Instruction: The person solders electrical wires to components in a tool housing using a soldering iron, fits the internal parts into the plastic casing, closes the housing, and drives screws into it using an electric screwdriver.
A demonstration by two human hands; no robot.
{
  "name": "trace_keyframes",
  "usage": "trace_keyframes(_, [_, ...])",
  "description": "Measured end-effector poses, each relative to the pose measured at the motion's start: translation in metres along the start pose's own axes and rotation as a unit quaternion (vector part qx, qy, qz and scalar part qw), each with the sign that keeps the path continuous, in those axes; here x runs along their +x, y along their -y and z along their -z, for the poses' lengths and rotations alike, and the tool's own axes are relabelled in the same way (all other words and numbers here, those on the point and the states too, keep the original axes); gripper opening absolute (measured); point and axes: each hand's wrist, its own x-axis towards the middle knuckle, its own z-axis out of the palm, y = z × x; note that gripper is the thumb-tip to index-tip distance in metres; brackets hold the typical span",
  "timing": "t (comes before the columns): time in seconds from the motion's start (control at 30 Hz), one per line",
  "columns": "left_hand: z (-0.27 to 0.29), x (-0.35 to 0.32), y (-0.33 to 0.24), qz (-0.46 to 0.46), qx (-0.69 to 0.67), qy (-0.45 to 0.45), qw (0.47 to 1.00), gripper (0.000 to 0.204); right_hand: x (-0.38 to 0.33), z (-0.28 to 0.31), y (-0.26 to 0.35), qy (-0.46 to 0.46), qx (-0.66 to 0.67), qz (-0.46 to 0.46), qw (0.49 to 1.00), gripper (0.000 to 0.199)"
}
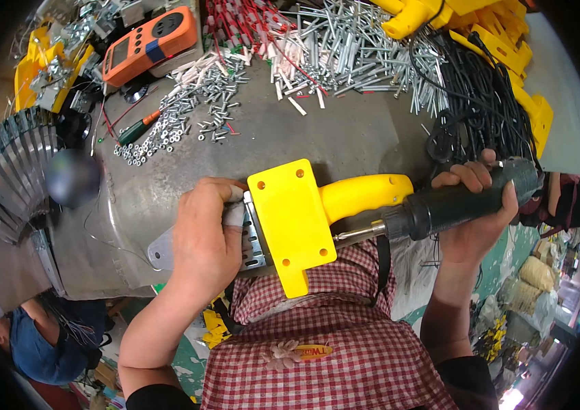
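In front of my body is a yellow plastic housing [290, 225] with a handle pointing right and screw holes in its flat face. A slotted metal plate [253, 239] joins its left side, and a flat grey blade-like piece [160, 251] sticks out farther left. My left hand [204, 229] is closed around the metal part beside the housing. My right hand [471, 229] is wrapped round a black electric screwdriver [433, 212]. Its bit [361, 233] points left, with the tip at the housing's right edge below the handle; I cannot tell whether it sits on a screw.
Loose screws [218, 96], nuts [136, 154] and long bolts [351, 48] lie across the grey table [351, 133]. An orange meter [152, 44] and green-handled screwdriver [141, 128] are far left. Black cables [474, 96] and yellow housings [502, 48] pile far right. Another person [50, 342] is at lower left.
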Motion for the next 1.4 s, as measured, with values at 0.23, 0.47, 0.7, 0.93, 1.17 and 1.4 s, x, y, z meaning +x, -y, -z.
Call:
trace_keyframes(0.23, [-0.005,-0.001,0.006,-0.044,-0.015,-0.016,0.999,0.034,-0.009,0.012,-0.016,-0.012,0.03,0.053,0.998,0.034])
trace_keyframes(0.47, [-0.003,-0.001,0.005,-0.065,0.004,-0.044,0.997,0.025,-0.009,0.021,-0.02,-0.04,-0.005,0.084,0.996,0.035])
trace_keyframes(0.7, [-0.003,-0.004,0.002,-0.063,0.005,-0.045,0.997,0.029,-0.011,0.026,-0.027,-0.033,0.006,0.107,0.994,0.036])
trace_keyframes(0.93, [0.01,0.003,0.001,0.042,-0.037,0.044,0.997,0.028,-0.012,0.027,-0.025,-0.006,0.021,0.093,0.995,0.047])
trace_keyframes(1.17, [0.026,0.05,0.039,0.091,0.095,-0.008,0.991,0.02,-0.009,0.026,-0.025,0.0,0.058,0.067,0.996,0.047])
trace_keyframes(1.4, [0.024,0.057,0.04,-0.169,0.252,0.008,0.953,0.024,-0.012,0.024,-0.024,-0.013,0.09,0.055,0.994,0.048])
